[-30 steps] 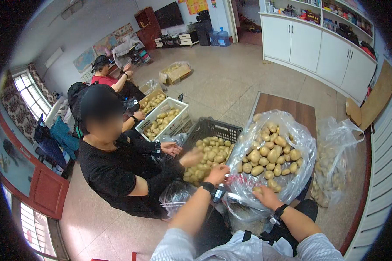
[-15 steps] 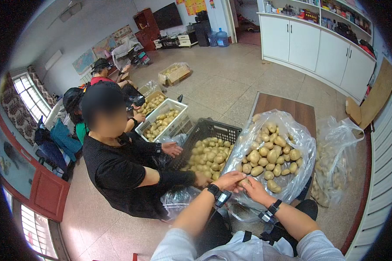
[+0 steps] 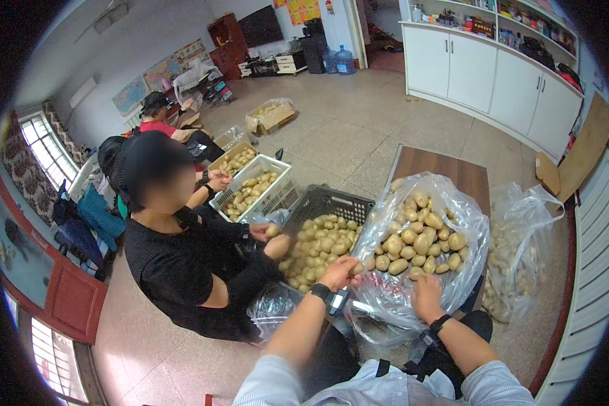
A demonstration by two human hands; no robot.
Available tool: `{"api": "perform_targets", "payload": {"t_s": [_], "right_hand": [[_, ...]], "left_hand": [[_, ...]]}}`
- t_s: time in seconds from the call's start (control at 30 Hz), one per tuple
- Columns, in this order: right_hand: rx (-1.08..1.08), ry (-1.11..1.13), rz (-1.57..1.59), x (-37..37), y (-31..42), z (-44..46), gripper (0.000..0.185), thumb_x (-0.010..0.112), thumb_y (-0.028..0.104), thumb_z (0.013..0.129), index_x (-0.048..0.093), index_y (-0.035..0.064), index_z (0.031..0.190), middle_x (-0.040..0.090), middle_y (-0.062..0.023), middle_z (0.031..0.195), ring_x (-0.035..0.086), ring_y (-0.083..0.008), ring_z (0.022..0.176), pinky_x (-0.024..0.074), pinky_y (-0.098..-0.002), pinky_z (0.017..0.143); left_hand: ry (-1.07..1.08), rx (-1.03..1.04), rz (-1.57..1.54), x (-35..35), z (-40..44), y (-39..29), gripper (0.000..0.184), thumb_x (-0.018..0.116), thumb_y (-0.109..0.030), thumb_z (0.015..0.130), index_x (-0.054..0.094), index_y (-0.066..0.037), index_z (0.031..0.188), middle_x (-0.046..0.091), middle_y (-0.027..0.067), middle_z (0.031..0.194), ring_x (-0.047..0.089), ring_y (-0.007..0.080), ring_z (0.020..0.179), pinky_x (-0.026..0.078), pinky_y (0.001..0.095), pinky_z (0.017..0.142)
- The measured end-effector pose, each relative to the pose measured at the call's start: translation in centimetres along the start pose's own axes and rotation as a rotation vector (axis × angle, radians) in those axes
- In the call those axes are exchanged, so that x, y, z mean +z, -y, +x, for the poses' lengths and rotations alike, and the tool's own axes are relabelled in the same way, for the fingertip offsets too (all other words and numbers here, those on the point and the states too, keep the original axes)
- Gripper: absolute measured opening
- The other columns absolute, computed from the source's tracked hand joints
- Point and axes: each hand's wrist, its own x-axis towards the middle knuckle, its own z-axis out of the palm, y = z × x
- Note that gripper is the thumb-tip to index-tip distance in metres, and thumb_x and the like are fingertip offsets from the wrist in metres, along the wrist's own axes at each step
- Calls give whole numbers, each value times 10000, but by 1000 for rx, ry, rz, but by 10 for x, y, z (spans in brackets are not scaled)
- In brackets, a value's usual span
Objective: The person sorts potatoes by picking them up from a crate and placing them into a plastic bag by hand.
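My left hand [image 3: 340, 273] holds a potato [image 3: 358, 268] at its fingertips, over the edge between the black crate [image 3: 325, 200] and the open plastic bag [image 3: 474, 254]. Closed round another potato [image 3: 415, 272], my right hand [image 3: 426, 298] is at the near side of the bag and hides part of it. Many potatoes [image 3: 423, 242] lie in this clear bag on a brown table [image 3: 442, 166]. The black crate to its left also holds many potatoes.
A co-worker in black [image 3: 183, 271] sits at the left, hands over the crate, one holding a potato. Farther back are a white crate [image 3: 277, 196], a cardboard box [image 3: 271, 120] and more people. A filled plastic bag [image 3: 521, 250] stands on the floor at the right.
My hands met over the bag's near edge half a second ago; now they are apart, left toward the crate, right at the potatoes. The co-worker's hands have come closer together.
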Motion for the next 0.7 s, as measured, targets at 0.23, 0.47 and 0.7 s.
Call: {"api": "perform_targets", "payload": {"t_s": [0.23, 0.47, 0.7], "right_hand": [[7, 6, -120, 23, -28, -11, 571, 707, 165, 713, 496, 71, 1236, 527, -155, 1097, 491, -362, 1043, 420, -468, 865], [51, 137, -155, 26, -23, -16, 538, 677, 165, 729, 497, 78, 1228, 558, -145, 1046, 550, -364, 967, 442, -477, 831], [249, 170, 269, 23, -20, -11, 534, 675, 210, 732, 502, -19, 1183, 591, -250, 1068, 560, -421, 1003, 453, -466, 879]], "left_hand": [[-234, 387, 456, -41, 4, 4, 284, 621, -262, 858, 533, -64, 1042, 596, 144, 927, 619, 344, 829, 531, 432, 681], [-349, 512, 655, -101, 9, 15, 276, 594, -263, 849, 528, -49, 1010, 592, 139, 914, 610, 273, 754, 527, 352, 555], [-349, 762, 855, -131, 22, 27, 333, 718, -405, 687, 613, -94, 742, 616, 137, 773, 605, 357, 774, 490, 448, 654]]}}
